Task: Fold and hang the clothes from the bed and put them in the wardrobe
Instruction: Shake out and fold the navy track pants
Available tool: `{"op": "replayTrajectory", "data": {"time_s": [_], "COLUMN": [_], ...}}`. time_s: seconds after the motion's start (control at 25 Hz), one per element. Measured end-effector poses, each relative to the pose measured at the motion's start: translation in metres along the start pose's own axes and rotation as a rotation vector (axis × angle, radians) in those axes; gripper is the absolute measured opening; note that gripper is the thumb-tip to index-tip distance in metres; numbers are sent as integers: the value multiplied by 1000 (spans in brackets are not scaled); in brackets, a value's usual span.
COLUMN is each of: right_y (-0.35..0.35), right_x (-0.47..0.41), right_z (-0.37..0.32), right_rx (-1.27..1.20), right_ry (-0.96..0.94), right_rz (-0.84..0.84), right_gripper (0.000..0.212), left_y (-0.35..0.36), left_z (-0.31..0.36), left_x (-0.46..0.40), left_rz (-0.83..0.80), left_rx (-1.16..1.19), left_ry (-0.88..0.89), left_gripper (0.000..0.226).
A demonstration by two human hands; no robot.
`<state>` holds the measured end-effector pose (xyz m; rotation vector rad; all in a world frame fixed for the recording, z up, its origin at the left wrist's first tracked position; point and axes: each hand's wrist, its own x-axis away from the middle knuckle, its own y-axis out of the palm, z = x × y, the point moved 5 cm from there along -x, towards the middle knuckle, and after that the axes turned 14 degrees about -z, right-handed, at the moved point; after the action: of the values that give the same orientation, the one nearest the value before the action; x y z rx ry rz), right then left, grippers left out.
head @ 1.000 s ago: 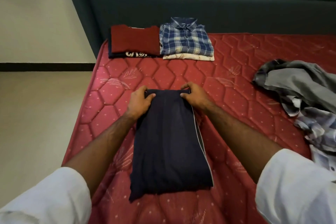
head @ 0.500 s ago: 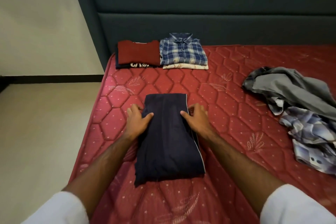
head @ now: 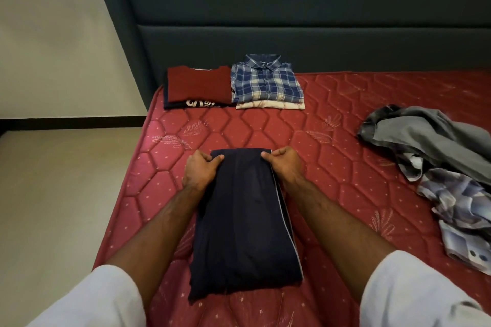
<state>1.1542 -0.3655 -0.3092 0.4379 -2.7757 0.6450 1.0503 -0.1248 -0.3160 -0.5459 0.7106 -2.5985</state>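
Observation:
A folded dark navy garment (head: 244,225) with a thin pale stripe down its right edge lies lengthwise on the red quilted mattress (head: 332,167). My left hand (head: 200,170) grips its far left corner, thumb on top of the cloth. My right hand (head: 283,163) grips the far right corner the same way. Both forearms run along the garment's sides.
Two folded stacks sit by the dark headboard (head: 292,34): a maroon top (head: 199,85) on a printed dark one, and a blue plaid shirt (head: 267,82) on a pale one. An unfolded heap of grey and patterned clothes (head: 435,167) lies at right. Floor (head: 61,207) lies left.
Both hands slid from the garment's middle sides up to its far corners and now grip them. The camera view shifted slightly.

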Motion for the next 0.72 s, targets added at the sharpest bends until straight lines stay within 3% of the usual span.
{"op": "replayTrajectory", "data": {"time_s": [0.08,0.24,0.48,0.6,0.72], "right_y": [1,-3,-10,-6,7], "right_x": [-3,-6,-10,1,23], "right_z": [4,8,12,6,8], "right_rx": [-36,-117,-119,-109,-168], "right_ry": [-7,-35,-37,-54,-58], "right_rz": [9,61,174,138,-84], "right_gripper": [32,20,10,26,53], "left_y": [-1,-11,-23,-24,-13], "left_z": [7,14,-9,-9,-6], "left_x": [7,12,-11,-12,15], "left_rz": [55,102,-21,-19,-114], "left_rx": [-90,-275,-1,37,-15], "left_ry": [60,105,2,23,57], "left_gripper": [35,28,34,44,49]}}
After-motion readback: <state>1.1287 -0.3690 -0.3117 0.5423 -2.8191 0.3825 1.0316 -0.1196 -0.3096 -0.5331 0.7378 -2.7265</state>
